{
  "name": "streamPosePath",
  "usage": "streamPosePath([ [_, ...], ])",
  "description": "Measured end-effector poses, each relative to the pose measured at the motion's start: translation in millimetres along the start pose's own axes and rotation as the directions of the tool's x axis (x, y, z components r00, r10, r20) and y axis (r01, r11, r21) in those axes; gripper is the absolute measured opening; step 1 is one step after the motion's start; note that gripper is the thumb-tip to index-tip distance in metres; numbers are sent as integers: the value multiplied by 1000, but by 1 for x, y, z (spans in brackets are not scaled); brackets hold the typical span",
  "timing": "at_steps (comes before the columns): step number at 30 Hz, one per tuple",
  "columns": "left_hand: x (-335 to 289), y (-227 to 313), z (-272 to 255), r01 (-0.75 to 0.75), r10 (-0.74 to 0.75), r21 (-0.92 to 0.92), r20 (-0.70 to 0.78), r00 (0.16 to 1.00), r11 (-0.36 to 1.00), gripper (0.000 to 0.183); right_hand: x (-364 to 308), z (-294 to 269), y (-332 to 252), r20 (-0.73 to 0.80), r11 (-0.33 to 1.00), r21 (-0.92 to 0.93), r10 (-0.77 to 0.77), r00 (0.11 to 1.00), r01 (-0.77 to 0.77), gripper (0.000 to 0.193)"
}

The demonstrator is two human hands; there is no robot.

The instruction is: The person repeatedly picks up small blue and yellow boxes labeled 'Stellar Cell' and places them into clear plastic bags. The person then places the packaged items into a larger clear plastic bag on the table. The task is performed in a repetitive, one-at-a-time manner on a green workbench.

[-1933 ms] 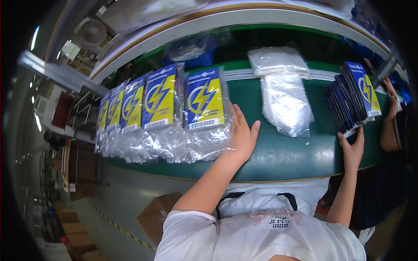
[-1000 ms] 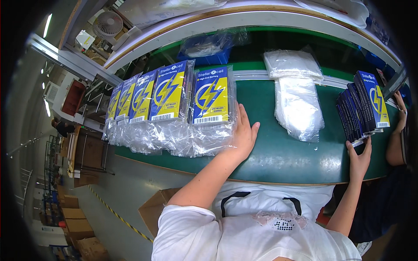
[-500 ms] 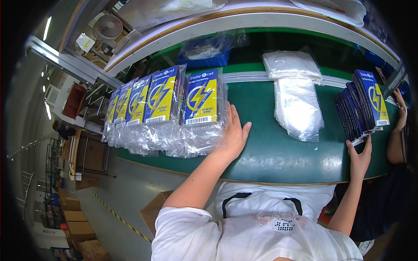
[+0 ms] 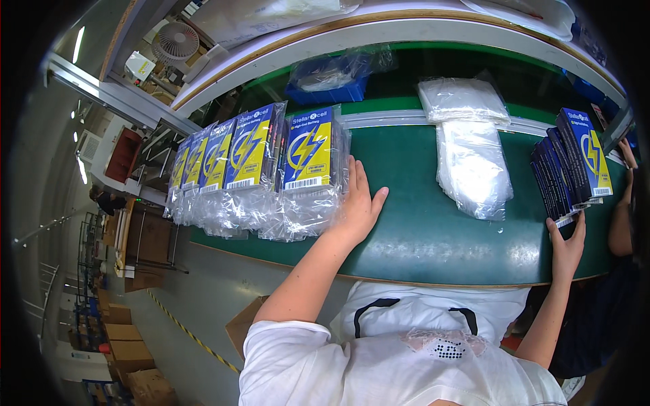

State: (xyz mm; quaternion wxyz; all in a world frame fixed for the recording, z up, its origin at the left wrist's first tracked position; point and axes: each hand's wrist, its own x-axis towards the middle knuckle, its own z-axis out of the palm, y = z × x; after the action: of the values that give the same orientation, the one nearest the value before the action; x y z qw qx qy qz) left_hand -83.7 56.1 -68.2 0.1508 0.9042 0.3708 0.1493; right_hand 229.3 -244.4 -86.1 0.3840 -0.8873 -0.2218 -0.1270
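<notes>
My left hand (image 4: 359,211) lies with fingers stretched and thumb apart along the right side of a bagged stack of blue-and-yellow battery boxes (image 4: 309,152). Further left, more boxes in clear bags (image 4: 247,150) lean in a row, their loose plastic ends gathered at the near side. My right hand (image 4: 567,249) touches the near edge of a stack of unbagged dark-blue boxes (image 4: 567,162), thumb and fingers spread apart. Between the hands, a pile of clear plastic bags (image 4: 474,166) lies on the green table (image 4: 406,237).
A blue bin (image 4: 330,88) holding plastic stands behind the row. An overhead shelf (image 4: 406,30) spans the back. At the right edge another person's arm (image 4: 621,216) reaches in. An open carton (image 4: 244,325) sits below the table's front edge, and a fan (image 4: 175,44) stands far left.
My left hand and the nearest bagged stack have shifted slightly left, closer to the rest of the row. My right hand stays at the unbagged stack. The whole view has swung a little.
</notes>
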Motion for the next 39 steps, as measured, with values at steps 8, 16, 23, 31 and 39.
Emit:
streamPosePath([
  [8,0,-11,-4,10,-10,5,11,1000,1000,74,2,1,4,8,1000,-7,-19,1000,19,79],
  [16,0,-16,-10,40,-39,-17,46,998,999,79,4,8,10,3,1000,-9,-18,1000,18,80],
  [23,-2,-25,-14,40,-41,21,52,998,999,82,5,9,14,1,999,-24,-30,1000,30,82],
  [31,-9,-31,-19,15,-15,12,-16,1000,1000,77,1,6,3,-11,998,-36,-53,999,52,81],
  [39,-12,-14,-19,6,-5,58,-18,1000,998,65,-18,-18,-25,-128,997,47,-55,990,62,68],
])
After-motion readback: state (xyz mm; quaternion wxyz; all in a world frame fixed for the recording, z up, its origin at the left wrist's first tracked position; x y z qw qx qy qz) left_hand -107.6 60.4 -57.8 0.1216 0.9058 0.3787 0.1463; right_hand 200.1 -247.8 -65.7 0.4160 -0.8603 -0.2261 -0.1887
